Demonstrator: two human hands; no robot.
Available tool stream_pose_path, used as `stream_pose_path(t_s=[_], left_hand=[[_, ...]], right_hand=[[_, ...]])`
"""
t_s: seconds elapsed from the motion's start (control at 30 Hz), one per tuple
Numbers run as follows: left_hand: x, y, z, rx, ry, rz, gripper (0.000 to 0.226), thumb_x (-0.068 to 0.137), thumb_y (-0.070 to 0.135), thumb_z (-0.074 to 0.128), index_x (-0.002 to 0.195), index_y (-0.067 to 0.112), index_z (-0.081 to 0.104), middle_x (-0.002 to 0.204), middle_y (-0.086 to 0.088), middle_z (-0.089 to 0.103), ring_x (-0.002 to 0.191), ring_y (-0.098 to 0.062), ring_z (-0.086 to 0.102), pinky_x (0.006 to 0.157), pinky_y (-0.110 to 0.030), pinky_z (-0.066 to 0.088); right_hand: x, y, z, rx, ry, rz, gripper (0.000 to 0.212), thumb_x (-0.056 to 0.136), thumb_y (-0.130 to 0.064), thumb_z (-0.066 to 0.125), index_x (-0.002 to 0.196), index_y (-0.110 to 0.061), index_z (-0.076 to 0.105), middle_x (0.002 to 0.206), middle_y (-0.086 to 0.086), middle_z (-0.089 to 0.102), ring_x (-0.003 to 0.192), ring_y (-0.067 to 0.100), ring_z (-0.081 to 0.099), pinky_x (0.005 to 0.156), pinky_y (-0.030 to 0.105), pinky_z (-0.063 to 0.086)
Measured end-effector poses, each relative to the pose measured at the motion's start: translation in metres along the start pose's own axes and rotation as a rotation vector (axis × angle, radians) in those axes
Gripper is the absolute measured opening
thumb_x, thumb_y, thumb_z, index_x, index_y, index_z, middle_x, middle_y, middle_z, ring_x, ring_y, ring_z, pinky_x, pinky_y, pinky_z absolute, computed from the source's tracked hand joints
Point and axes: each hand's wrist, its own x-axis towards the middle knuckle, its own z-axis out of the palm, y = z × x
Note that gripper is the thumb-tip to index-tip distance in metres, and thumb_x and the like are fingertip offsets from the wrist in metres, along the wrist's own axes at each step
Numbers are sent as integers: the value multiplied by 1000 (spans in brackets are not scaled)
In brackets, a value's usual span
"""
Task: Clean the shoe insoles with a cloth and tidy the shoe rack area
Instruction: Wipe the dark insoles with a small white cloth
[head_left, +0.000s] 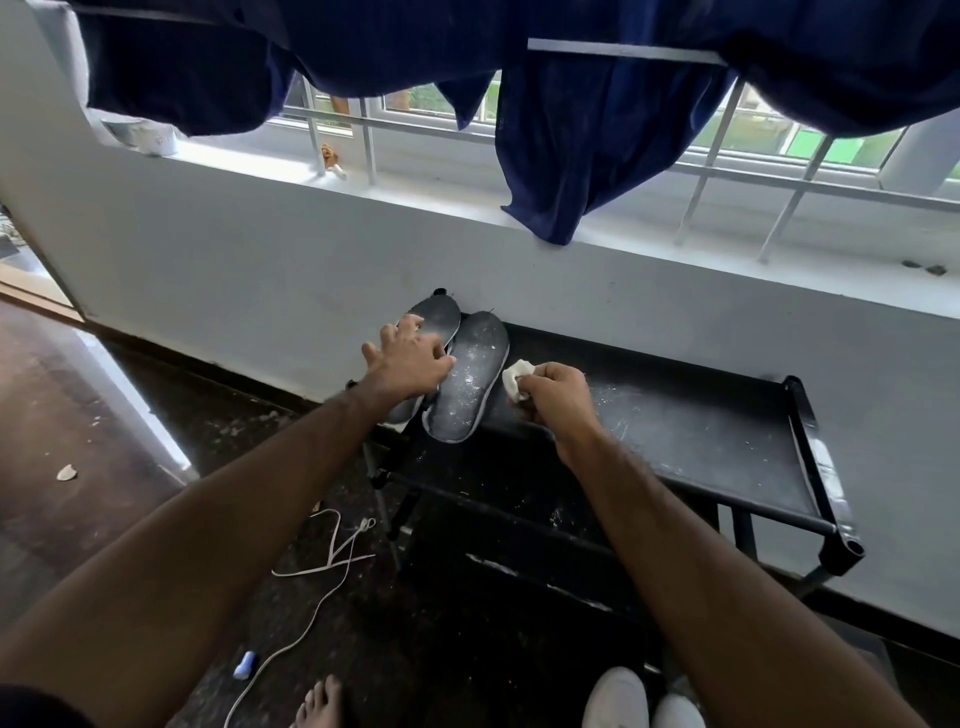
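Observation:
Two dark insoles lie side by side at the left end of the black shoe rack's top shelf (691, 431). The left insole (436, 318) is partly under my left hand (410, 358), which rests on it with spread fingers. The right insole (470, 384) is speckled with white dust and overhangs the shelf's front edge. My right hand (556, 395) grips a small crumpled white cloth (515, 378) just to the right of that insole, above the shelf.
A white wall and window ledge (467, 202) run behind the rack, with blue laundry (587, 140) hanging over the ledge. A white cable (332, 561) lies on the dark floor at left. White shoes (618, 701) and my bare foot (319, 704) are at the bottom.

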Motion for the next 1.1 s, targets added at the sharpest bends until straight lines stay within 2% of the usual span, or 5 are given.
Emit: stream_pose_path(t_s=[0.2, 0.33, 0.53, 0.7, 1.1], left_hand=[[0, 5, 9, 85, 33, -3, 26, 91, 46, 58, 104, 26, 69, 148, -3, 36, 133, -26, 32, 103, -51, 28], [-2, 2, 10, 62, 45, -48, 30, 91, 46, 57, 108, 24, 67, 141, -4, 38, 130, -25, 34, 103, -50, 28], [-5, 3, 8, 83, 16, -53, 29, 92, 48, 58, 110, 29, 72, 155, -2, 33, 138, -27, 32, 107, -51, 26], [-7, 9, 8, 29, 10, -115, 28, 90, 48, 62, 106, 29, 75, 149, -2, 40, 134, -26, 36, 106, -48, 30], [-103, 25, -19, -323, 141, -11, 17, 93, 34, 66, 82, 22, 59, 115, -5, 51, 110, -25, 52, 100, -41, 43]], right_hand=[[5, 8, -4, 9, -6, 16, 9, 80, -6, 64, 75, -13, 66, 98, 15, 73, 90, 30, 76, 81, 48, 64], [6, 10, -2, 74, -48, 52, 13, 92, 1, 57, 84, -10, 60, 103, 17, 71, 82, 23, 77, 74, 36, 64], [8, 8, 11, 174, -61, 106, 9, 96, 1, 50, 96, -6, 57, 112, 24, 68, 86, 30, 77, 75, 39, 65], [3, 2, 16, 277, -110, 151, 29, 96, 6, 40, 121, 3, 55, 118, 23, 65, 86, 29, 75, 73, 37, 64], [-96, -25, -35, 303, -183, 111, 15, 102, 0, 44, 95, -7, 55, 115, 23, 71, 98, 33, 75, 84, 50, 63]])
